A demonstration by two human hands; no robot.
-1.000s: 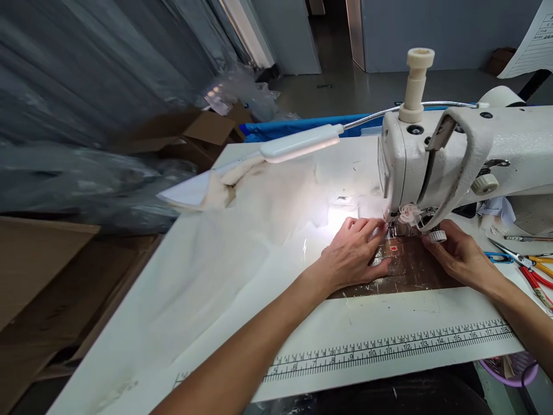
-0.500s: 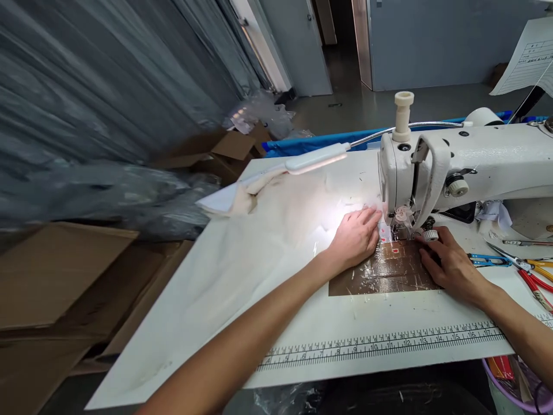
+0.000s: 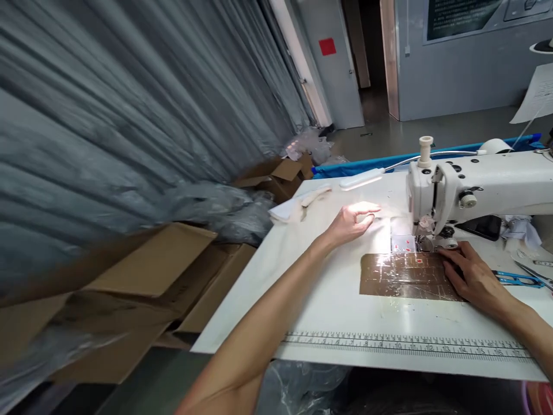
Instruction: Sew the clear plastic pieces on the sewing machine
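The white sewing machine [image 3: 492, 184] stands on the right part of the table, its needle area brightly lit. Under and left of its presser foot lies a small pale piece with red marks [image 3: 402, 243], partly hidden by the foot. My left hand [image 3: 348, 223] is above the tabletop, left of this piece, thumb and forefinger stretched out with a gap between them; I see nothing in it. My right hand [image 3: 473, 276] rests at the right end of the shiny brown tape-covered plate [image 3: 406, 279], fingers spread, forefinger near the presser foot.
A white lamp [image 3: 362, 179] on a flexible neck reaches over the table. Blue thread snips [image 3: 516, 279], scissors [image 3: 536, 274] and a dark phone-like slab [image 3: 484, 226] lie at right. A printed ruler [image 3: 389, 344] runs along the front edge. Cardboard boxes [image 3: 151, 259] stand left.
My left hand has come off the small pale piece and moved left, its fingers parting. My right hand stays by the presser foot. The view has swung left and up.
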